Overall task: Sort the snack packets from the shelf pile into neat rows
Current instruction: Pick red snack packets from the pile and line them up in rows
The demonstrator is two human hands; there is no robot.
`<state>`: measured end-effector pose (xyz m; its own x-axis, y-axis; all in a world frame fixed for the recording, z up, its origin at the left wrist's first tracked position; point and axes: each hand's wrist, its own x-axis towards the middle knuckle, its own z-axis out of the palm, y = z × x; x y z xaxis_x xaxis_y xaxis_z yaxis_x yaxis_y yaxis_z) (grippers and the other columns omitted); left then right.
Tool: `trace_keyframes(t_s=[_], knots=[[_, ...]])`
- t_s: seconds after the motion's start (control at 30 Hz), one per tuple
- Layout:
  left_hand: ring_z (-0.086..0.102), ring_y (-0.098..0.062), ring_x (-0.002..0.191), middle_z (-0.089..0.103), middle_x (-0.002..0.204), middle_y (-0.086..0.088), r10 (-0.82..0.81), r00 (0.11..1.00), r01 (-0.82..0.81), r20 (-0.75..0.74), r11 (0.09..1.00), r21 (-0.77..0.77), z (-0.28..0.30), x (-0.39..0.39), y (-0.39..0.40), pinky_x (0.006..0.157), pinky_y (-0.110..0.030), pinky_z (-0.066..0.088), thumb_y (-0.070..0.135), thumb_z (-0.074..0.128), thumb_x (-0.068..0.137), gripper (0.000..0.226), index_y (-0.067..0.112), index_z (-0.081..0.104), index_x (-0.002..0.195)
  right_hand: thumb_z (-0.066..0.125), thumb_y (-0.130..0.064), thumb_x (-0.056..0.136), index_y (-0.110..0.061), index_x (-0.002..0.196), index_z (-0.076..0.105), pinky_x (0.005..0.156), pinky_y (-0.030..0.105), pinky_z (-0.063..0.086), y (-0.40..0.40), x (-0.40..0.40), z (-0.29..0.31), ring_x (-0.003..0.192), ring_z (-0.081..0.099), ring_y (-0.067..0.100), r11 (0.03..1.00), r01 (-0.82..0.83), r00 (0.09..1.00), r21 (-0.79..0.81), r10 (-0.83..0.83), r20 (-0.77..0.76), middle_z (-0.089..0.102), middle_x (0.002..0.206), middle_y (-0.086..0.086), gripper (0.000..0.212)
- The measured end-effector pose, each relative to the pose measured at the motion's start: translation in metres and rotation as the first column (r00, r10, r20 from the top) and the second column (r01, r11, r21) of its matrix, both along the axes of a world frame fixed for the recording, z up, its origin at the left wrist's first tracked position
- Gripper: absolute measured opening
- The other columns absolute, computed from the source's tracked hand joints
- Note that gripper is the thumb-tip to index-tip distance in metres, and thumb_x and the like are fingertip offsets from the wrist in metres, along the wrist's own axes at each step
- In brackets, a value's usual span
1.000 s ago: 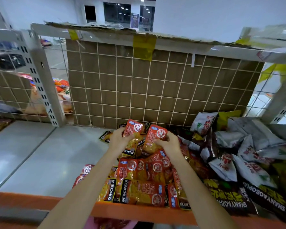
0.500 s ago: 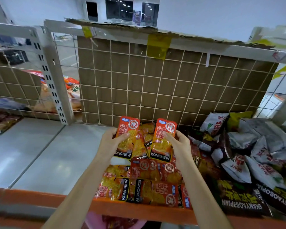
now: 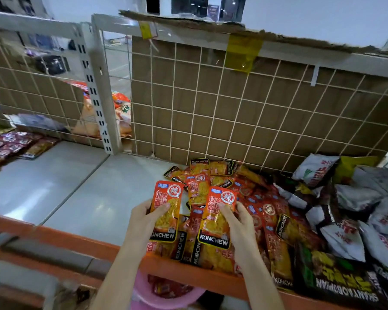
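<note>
We see each of the hands grasping one orange packet, left hand [image 3: 143, 217] holding the left packet [image 3: 166, 209], right hand [image 3: 239, 222] holding the right packet [image 3: 217, 218], above the pile [image 3: 251, 198] near the shelf's [image 3: 81, 193] front edge.

A pile of snack packets [image 3: 244, 198] lies on the shelf [image 3: 76, 193], against the wire grid [image 3: 233, 108] behind it. Larger bags [image 3: 356, 209] lie heaped to its right. The left hand [image 3: 143, 220] and right hand [image 3: 242, 222] each hold a packet upright over the pile's near edge, side by side. More packets [image 3: 11, 146] lie far left.
</note>
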<state>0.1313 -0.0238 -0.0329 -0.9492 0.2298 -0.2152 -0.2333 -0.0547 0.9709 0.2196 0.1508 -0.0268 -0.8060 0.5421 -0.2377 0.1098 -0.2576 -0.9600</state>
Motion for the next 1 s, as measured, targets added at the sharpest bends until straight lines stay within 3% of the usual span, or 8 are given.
trace_keyframes(t_s=[0.1, 0.13, 0.27, 0.3, 0.33, 0.47, 0.77, 1.0], knots=[[0.068, -0.032, 0.069, 0.072, 0.081, -0.017, 0.088, 0.996, -0.088, -0.01, 0.996, -0.005, -0.002, 0.005, -0.008, 0.065, -0.039, 0.054, 0.011, 0.065, 0.085, 0.005, 0.007, 0.069, 0.087, 0.059, -0.022, 0.092, -0.028, 0.109, 0.055, 0.086, 0.022, 0.044, -0.004, -0.006, -0.001, 0.091, 0.058, -0.005, 0.991, -0.125, 0.992, 0.04, 0.125, 0.014, 0.062, 0.106, -0.012, 0.018], [0.068, -0.032, 0.07, 0.072, 0.081, -0.017, 0.122, 0.992, -0.122, -0.014, 0.992, -0.006, -0.003, 0.007, -0.013, 0.067, -0.039, 0.054, 0.011, 0.066, 0.085, 0.006, 0.007, 0.069, 0.088, 0.059, -0.019, 0.093, -0.031, 0.099, 0.055, 0.077, 0.017, 0.047, -0.007, -0.01, -0.004, 0.082, 0.062, -0.005, 0.982, -0.179, 0.984, 0.054, 0.179, -0.002, 0.066, 0.097, -0.013, 0.014], [0.07, -0.029, 0.073, 0.073, 0.08, -0.011, 0.313, 0.95, -0.313, 0.015, 0.95, 0.006, -0.008, 0.024, -0.043, 0.07, -0.037, 0.054, 0.013, 0.067, 0.083, 0.008, 0.011, 0.07, 0.09, 0.06, -0.014, 0.092, -0.02, 0.086, 0.048, 0.075, 0.014, 0.043, -0.026, -0.023, -0.009, 0.069, 0.055, -0.007, 0.947, -0.32, 0.947, 0.022, 0.321, -0.002, 0.057, 0.079, -0.022, 0.014], [0.069, -0.028, 0.07, 0.074, 0.078, -0.01, 0.367, 0.93, -0.367, 0.027, 0.93, 0.013, -0.009, 0.03, -0.052, 0.069, -0.036, 0.054, 0.012, 0.067, 0.083, 0.007, 0.012, 0.07, 0.089, 0.06, -0.014, 0.092, -0.027, 0.093, 0.055, 0.074, 0.015, 0.044, -0.033, -0.026, -0.01, 0.068, 0.057, -0.004, 0.932, -0.361, 0.933, 0.033, 0.36, 0.022, 0.06, 0.077, -0.018, 0.014], [0.069, -0.029, 0.07, 0.073, 0.078, -0.01, 0.421, 0.906, -0.421, 0.039, 0.907, 0.016, -0.011, 0.036, -0.062, 0.07, -0.038, 0.053, 0.012, 0.068, 0.083, 0.007, 0.012, 0.07, 0.088, 0.061, -0.014, 0.091, -0.012, 0.095, 0.062, 0.073, 0.018, 0.048, -0.041, -0.03, -0.012, 0.07, 0.062, 0.0, 0.916, -0.399, 0.917, 0.041, 0.398, 0.032, 0.066, 0.077, -0.012, 0.005], [0.068, -0.029, 0.068, 0.073, 0.08, -0.013, 0.576, 0.813, -0.579, 0.084, 0.815, 0.009, -0.018, 0.062, -0.105, 0.065, -0.037, 0.054, 0.013, 0.067, 0.084, 0.008, 0.011, 0.07, 0.091, 0.061, -0.007, 0.088, -0.011, 0.092, 0.067, 0.068, 0.028, 0.056, -0.088, -0.043, -0.018, 0.074, 0.068, 0.017, 0.841, -0.54, 0.841, 0.002, 0.54, 0.01, 0.073, 0.082, 0.001, 0.008], [0.069, -0.023, 0.069, 0.073, 0.083, -0.012, 0.749, 0.662, -0.747, 0.023, 0.663, -0.049, -0.018, 0.089, -0.224, 0.068, -0.033, 0.053, 0.014, 0.067, 0.083, 0.009, 0.009, 0.069, 0.09, 0.06, -0.001, 0.087, -0.011, 0.09, 0.065, 0.056, 0.02, 0.053, -0.216, -0.063, -0.019, 0.065, 0.068, 0.009, 0.675, -0.736, 0.676, -0.05, 0.735, -0.049, 0.072, 0.075, -0.001, 0.011], [0.069, -0.016, 0.063, 0.073, 0.076, -0.003, 0.749, 0.662, -0.749, -0.028, 0.66, -0.046, -0.007, 0.07, -0.322, 0.056, -0.023, 0.052, 0.013, 0.065, 0.085, 0.005, 0.013, 0.068, 0.09, 0.064, -0.012, 0.086, -0.015, 0.095, 0.066, 0.075, 0.034, 0.055, -0.317, -0.081, -0.016, 0.081, 0.07, 0.017, 0.67, -0.741, 0.671, -0.035, 0.74, -0.048, 0.073, 0.088, 0.001, 0.009]])
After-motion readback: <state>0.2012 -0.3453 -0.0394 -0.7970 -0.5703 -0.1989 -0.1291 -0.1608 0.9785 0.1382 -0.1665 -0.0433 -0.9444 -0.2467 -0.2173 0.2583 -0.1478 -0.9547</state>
